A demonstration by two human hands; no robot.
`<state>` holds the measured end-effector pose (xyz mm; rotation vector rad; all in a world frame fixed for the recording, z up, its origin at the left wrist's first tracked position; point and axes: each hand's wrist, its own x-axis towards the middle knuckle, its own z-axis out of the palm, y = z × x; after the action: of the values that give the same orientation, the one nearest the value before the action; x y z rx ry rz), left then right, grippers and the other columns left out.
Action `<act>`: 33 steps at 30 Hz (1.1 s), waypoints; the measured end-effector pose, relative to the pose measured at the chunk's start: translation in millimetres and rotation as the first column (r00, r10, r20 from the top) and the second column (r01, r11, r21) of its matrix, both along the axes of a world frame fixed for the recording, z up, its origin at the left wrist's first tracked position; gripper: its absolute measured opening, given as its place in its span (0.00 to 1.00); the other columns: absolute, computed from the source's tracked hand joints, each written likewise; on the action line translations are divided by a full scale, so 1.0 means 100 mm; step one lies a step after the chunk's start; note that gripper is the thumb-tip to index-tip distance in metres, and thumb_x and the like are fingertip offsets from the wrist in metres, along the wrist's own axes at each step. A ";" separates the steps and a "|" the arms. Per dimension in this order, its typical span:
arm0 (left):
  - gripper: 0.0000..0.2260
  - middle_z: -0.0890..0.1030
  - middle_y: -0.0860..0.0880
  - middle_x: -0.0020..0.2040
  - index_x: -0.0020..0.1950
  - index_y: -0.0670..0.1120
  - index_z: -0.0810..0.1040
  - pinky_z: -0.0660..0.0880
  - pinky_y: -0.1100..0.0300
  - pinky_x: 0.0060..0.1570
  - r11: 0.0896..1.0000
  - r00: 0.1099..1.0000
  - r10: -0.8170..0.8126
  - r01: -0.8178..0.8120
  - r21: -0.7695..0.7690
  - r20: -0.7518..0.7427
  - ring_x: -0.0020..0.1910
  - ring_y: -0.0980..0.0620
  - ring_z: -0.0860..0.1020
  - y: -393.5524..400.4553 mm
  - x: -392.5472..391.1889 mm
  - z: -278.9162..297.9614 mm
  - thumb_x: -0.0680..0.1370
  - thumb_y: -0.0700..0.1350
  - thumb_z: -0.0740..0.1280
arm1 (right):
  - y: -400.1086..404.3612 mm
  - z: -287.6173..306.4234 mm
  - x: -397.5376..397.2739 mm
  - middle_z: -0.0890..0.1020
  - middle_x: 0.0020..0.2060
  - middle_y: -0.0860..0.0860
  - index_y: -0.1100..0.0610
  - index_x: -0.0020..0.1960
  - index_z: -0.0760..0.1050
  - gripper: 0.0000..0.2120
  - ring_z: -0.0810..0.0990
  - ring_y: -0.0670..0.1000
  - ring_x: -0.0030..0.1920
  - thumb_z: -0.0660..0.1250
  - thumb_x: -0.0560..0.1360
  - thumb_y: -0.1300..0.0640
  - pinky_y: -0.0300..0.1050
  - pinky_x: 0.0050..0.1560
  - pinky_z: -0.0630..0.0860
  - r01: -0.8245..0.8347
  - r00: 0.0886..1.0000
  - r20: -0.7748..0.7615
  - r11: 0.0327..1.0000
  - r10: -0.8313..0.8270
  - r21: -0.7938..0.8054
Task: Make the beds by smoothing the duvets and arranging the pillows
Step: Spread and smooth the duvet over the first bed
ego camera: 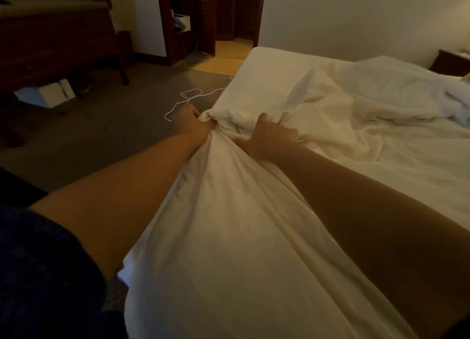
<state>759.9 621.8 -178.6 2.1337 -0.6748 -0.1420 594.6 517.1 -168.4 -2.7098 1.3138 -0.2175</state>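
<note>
While dim warm light fills the carpeted room, the white duvet (254, 211) covers the bed (269, 66) from 6 to 2 o'clock, rumpled at 2. Left hand (195, 125) grips a bunched corner, fingers curled tight; right hand (269, 140) clutches folds beside it. White cord (188, 97) on the carpet (114, 125) at 11, dark wooden desk (63, 44) at 10, doorway (229, 16) at 12.

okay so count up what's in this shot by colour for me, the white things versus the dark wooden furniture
White things: 3, namely the duvet that both hands grip, the cord on the carpet and the box under the desk.
Dark wooden furniture: 2, namely the desk on the left and the nightstand at far right.
Total: 5
</note>
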 end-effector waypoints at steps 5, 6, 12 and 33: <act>0.33 0.80 0.42 0.54 0.64 0.45 0.74 0.77 0.57 0.40 0.862 0.922 -0.078 0.253 0.440 -0.379 0.46 0.41 0.82 0.79 -0.53 0.12 0.72 0.69 0.72 | 0.05 -0.36 0.14 0.80 0.64 0.60 0.57 0.70 0.68 0.16 0.79 0.64 0.64 0.55 0.84 0.54 0.54 0.55 0.73 -0.204 0.975 -0.092 0.979 0.201 -0.021; 0.30 0.81 0.42 0.54 0.62 0.45 0.74 0.75 0.58 0.39 0.794 0.936 -0.132 0.297 0.531 -0.327 0.46 0.42 0.82 0.86 -0.59 0.04 0.73 0.67 0.72 | 0.03 -0.35 0.18 0.80 0.63 0.60 0.56 0.70 0.68 0.16 0.79 0.64 0.63 0.55 0.84 0.56 0.54 0.55 0.73 -0.211 0.976 -0.066 0.976 0.207 -0.055; 0.16 0.83 0.36 0.58 0.62 0.39 0.82 0.73 0.53 0.50 0.967 0.988 -0.130 0.146 0.209 -0.087 0.58 0.37 0.81 0.70 -0.13 -0.10 0.84 0.51 0.65 | -0.23 -0.13 0.55 0.83 0.56 0.60 0.54 0.66 0.70 0.14 0.82 0.64 0.58 0.55 0.83 0.58 0.53 0.50 0.72 -0.092 0.961 0.248 0.986 0.125 -0.141; 0.20 0.76 0.46 0.38 0.39 0.51 0.68 0.71 0.51 0.41 0.922 0.972 -0.182 0.117 0.369 0.148 0.41 0.41 0.77 2.03 -0.33 -0.39 0.81 0.65 0.57 | 0.93 -0.31 -0.85 0.77 0.44 0.44 0.46 0.51 0.65 0.22 0.78 0.53 0.45 0.48 0.81 0.28 0.52 0.47 0.75 -0.554 0.815 -0.164 0.830 0.555 0.056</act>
<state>726.9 824.8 -217.8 2.4636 -0.9821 -0.1672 509.3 610.1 -199.2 -3.0138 0.4845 0.0860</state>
